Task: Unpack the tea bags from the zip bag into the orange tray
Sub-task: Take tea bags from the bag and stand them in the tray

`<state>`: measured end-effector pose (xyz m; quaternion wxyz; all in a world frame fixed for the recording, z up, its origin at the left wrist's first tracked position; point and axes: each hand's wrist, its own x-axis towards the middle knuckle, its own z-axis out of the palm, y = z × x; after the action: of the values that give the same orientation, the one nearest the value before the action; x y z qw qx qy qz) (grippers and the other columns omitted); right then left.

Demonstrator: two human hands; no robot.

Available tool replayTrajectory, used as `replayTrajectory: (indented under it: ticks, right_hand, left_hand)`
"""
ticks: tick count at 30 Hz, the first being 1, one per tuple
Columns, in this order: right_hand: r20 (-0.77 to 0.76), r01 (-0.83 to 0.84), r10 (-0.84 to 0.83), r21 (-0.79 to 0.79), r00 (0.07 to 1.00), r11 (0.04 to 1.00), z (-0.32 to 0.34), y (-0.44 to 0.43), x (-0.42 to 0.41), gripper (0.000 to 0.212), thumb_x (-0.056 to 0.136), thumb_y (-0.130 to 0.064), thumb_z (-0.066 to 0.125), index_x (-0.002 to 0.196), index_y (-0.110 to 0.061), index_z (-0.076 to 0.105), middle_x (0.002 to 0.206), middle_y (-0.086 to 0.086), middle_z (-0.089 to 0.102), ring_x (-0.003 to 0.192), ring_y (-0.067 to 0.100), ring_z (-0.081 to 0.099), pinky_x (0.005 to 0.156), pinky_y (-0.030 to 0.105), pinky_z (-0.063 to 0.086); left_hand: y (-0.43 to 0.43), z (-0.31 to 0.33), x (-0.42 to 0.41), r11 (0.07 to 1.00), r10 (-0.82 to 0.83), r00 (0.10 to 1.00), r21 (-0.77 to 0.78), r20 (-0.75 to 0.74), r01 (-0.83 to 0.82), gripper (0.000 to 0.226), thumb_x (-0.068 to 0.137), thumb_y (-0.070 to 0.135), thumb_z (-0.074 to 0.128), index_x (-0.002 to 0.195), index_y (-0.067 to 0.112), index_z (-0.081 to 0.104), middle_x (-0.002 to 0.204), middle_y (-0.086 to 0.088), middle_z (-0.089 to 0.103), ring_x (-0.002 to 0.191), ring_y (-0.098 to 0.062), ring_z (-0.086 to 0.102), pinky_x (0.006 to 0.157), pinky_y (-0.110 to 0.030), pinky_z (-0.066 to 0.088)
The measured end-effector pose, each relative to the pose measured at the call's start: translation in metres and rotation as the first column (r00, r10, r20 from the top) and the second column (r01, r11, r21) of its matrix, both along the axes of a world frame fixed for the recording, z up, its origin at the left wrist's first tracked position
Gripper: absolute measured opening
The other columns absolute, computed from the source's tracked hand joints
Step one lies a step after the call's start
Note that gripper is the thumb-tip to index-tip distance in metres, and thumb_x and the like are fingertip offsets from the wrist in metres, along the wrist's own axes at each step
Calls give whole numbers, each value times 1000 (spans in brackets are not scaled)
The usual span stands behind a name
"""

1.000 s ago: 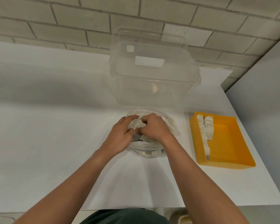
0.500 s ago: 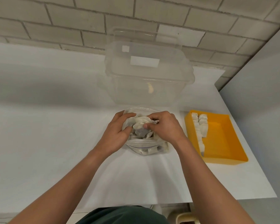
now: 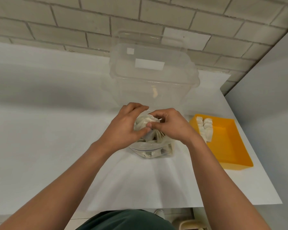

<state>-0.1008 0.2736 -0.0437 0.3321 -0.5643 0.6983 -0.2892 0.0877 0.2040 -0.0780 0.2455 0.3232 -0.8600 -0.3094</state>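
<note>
Left hand (image 3: pixel 123 128) and right hand (image 3: pixel 170 127) are clutching tea bags (image 3: pixel 143 122) in the zip bag (image 3: pixel 153 151), toward the worktop's (image 3: pixel 40 130) right edge.

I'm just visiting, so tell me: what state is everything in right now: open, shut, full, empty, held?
zip bag, open, partly full.
tea bags, one bunch gripped at the bag's mouth.
left hand, curled round that bunch.
right hand, pinching that bunch.
orange tray, partly filled, one row along its left side.
clear tub, upright, nearly empty.
</note>
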Motion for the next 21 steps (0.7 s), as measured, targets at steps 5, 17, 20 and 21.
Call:
replayTrajectory:
  ticks: [5,17,20,21]
  right_hand:
    - [21,-55,55,13,998,998,20,4,-2,19,87,-22,80,103,-31,79,92,-14,78,90,4,73,91,37,57]
    - [307,185,-156,-66,939,981,10,10,-3,27,91,-29,77,118,-31,74,110,-7,73,89,17,75,83,33,62]
    - [417,317,-258,-78,872,945,3,17,-5,18,95,-18,73,111,-26,76,107,-2,75,91,19,76,78,31,59]
    - [426,314,-258,-65,867,947,0,21,-6,18,95,-15,73,109,-25,77,106,-1,75,91,19,75,79,31,58]
  left_hand:
    - [-8,10,-8,943,-117,993,313,-11,115,63,86,40,81,143,32,56,127,16,65,115,-4,63,92,-23,50]
    - [1,-2,-11,432,99,913,844,-395,318,35,98,6,67,133,12,64,118,-9,75,107,-22,74,89,-37,62]
    - [1,-4,-8,356,173,886,866,-431,351,36,98,4,65,133,8,63,118,-9,75,108,-22,73,87,-34,61]
    - [1,-4,-6,345,189,877,866,-441,361,37,97,5,65,134,7,62,118,-9,75,109,-22,73,88,-34,61]
